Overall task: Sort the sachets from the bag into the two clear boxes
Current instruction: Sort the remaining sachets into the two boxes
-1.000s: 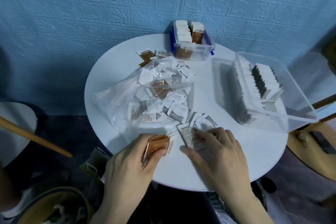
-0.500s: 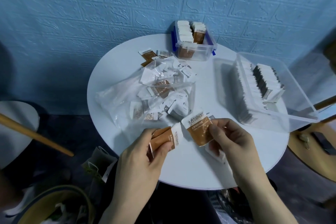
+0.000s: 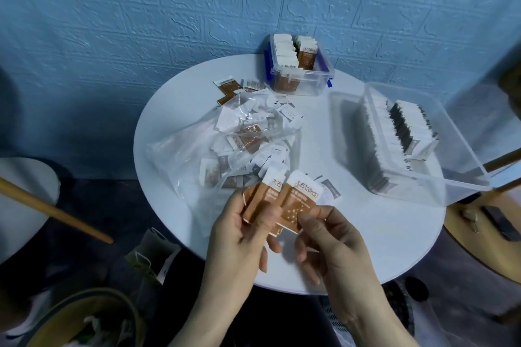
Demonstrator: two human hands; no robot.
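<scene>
We hold two brown-and-white sachets over the near part of a round white surface (image 3: 394,234). The front sachet (image 3: 300,204) reads "taikoo" after two Chinese characters on its white top band; smaller print on its brown body is too blurred to read. Our right hand (image 3: 335,242) pinches its lower edge between thumb and fingers. Our left hand (image 3: 239,236) grips a small stack of brown sachets (image 3: 262,200) just beside it, touching or overlapping it, the top one showing part of the same lettering.

Behind our hands lies a crumpled clear bag (image 3: 197,149), its mouth spilling mixed sachets (image 3: 253,138), brown ones and white ones, across the middle of the surface; their print cannot be read.

At the far edge, against a blue embossed brick-pattern wall (image 3: 141,22), stands a small clear box (image 3: 301,84) with blue clips, holding upright brown and white sachets, one showing the same brand mark. On the right, a large clear box (image 3: 456,132) overhangs the surface's rim and holds rows of white and dark sachets standing on edge.

Bare white surface lies open between the bag and the large box, and along the near right rim. A wooden pole (image 3: 56,211) crosses the dark floor at left, beside another pale round top (image 3: 25,203).
</scene>
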